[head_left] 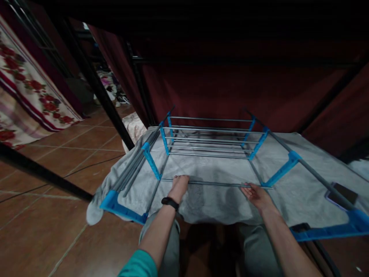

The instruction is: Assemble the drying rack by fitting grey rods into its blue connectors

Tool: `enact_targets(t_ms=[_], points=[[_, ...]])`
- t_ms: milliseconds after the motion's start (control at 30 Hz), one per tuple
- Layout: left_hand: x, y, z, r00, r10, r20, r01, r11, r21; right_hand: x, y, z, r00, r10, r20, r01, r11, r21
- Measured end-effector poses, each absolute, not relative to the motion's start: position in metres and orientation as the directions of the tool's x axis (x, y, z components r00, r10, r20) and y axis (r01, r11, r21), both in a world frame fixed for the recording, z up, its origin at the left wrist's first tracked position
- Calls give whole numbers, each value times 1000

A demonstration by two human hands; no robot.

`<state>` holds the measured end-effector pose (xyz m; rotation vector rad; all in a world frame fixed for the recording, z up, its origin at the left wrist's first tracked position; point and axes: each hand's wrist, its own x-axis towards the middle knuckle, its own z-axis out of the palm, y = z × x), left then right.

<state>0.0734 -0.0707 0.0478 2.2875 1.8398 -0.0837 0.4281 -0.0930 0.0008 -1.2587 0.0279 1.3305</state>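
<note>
A rack frame of grey metal tubes and blue plastic brackets point(152, 161) lies on a grey blanket point(213, 211). One metal rod point(215, 183) runs crosswise near me, between the left bracket and the right bracket point(281, 172). My left hand point(180, 186), with a black band on its wrist, is closed around the rod near its left end. My right hand point(255, 194) pinches the same rod near its right end, just short of the right bracket. Farther back, several crosswise rods point(213, 140) sit in blue brackets on both sides.
Several loose tubes point(135, 165) lie along the blanket's left side. A phone point(341, 195) rests by the right side tube. Black bed posts point(98, 84) stand at the left, and a dark red curtain point(207, 88) hangs behind. A cable point(83, 168) crosses the tiled floor.
</note>
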Motion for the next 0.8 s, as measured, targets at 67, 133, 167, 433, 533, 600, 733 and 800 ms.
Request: enact_targets(t_ms=[67, 133, 167, 433, 533, 600, 733, 800], points=[[73, -69, 44, 217, 961, -170, 972, -197, 126, 426, -93, -2, 323, 694, -643, -710, -272, -650], [72, -67, 41, 214, 961, -173, 973, -193, 129, 425, -92, -4, 307, 697, -647, -710, -285, -644], [72, -66, 40, 213, 961, -177, 973, -192, 132, 424, -92, -4, 302, 698, -649, -710, -289, -642], [72, -67, 42, 202, 960, -192, 971, -171, 169, 423, -89, -3, 321, 680, -659, -701, -298, -648], [71, -68, 45, 187, 961, -202, 971, -150, 184, 421, -90, -3, 318, 693, -646, -699, -289, -654], [70, -69, 48, 179, 963, -203, 972, -142, 187, 419, -91, -3, 321, 693, -646, -705, -281, -651], [67, -73, 52, 208, 959, -193, 968, -173, 183, 412, -93, 3, 322, 692, -646, -721, -264, -641], [64, -74, 52, 226, 956, -188, 965, -193, 175, 408, -94, 8, 320, 697, -642, -725, -257, -639]])
